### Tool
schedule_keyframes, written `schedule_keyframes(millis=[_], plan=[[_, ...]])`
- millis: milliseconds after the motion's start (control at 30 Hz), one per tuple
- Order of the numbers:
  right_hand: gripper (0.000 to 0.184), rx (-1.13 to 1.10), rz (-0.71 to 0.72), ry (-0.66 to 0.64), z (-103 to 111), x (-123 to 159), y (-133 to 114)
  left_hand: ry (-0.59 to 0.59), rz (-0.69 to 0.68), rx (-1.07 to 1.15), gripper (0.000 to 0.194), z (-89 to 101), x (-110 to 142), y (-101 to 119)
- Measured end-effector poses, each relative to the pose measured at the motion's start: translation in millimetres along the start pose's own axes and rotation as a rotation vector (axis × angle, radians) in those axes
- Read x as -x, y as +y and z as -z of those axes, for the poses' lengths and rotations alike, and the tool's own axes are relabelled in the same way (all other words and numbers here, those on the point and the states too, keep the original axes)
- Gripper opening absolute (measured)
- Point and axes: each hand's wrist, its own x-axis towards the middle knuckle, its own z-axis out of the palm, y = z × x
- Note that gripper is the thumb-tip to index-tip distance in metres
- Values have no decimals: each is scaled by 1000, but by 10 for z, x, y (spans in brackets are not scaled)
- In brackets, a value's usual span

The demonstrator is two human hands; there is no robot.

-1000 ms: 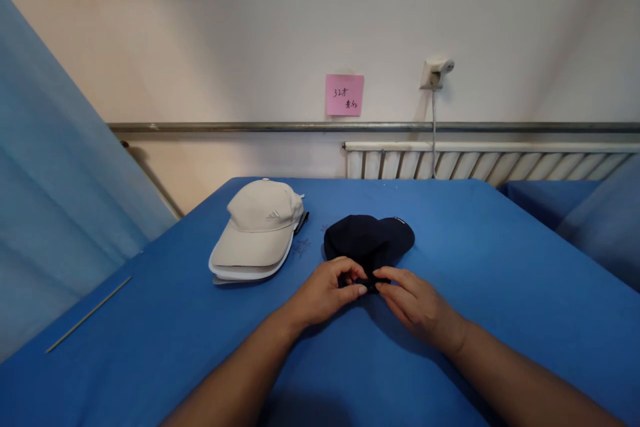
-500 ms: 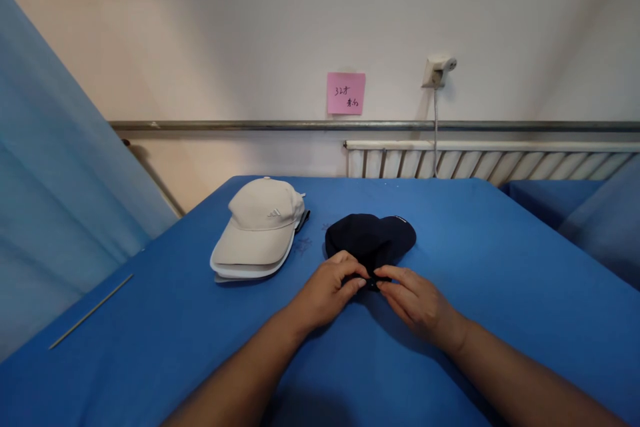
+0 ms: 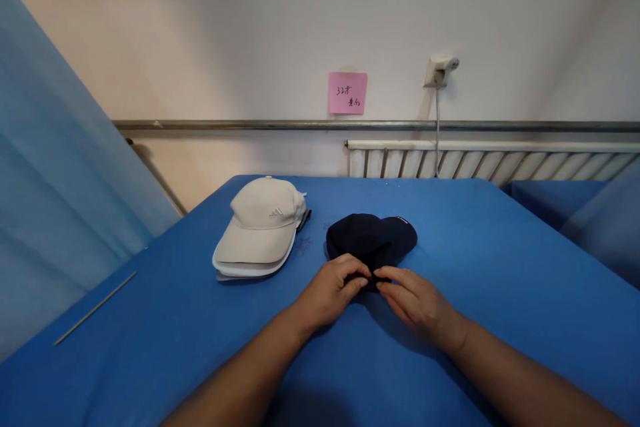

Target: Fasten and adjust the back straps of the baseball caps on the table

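A dark navy cap lies on the blue-covered table, its brim pointing away to the right. At its near edge, my left hand pinches a dark strap of the cap between thumb and fingers. Facing it, my right hand pinches the same strap from the other side, fingertips almost meeting. Fingers hide most of the strap and any fastening on it. To the left sits a stack of caps, a beige cap on top, with a white brim and a darker one showing beneath.
A thin stick lies near the table's left edge. Blue curtain hangs at the left. Behind the table are a metal pipe, a radiator, a pink note and a plugged socket with its cord.
Both hands keep their pinch on the cap's strap, with the fingertips shifted very slightly. The whole view has drifted a little; the caps stay in place.
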Motion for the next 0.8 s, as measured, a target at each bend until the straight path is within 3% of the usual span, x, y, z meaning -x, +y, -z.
schedule_keyframes(millis=[167,333,467,600,800], plan=[[27,7,-18,7,-5,15,2,21,-17,-3,21,-9,-1,8],[26,-14,-39,-27,-25,52,5,148,46,13,19,-66,12,28],[29,-33,-58,-16,-37,77,11,188,153,236,14,-112,17,31],[28,-41,-85,-4,-52,95,31,138,259,514,14,-107,-1,-2],[26,-56,-109,3,-53,89,32,126,319,660,15,-55,-38,-54]])
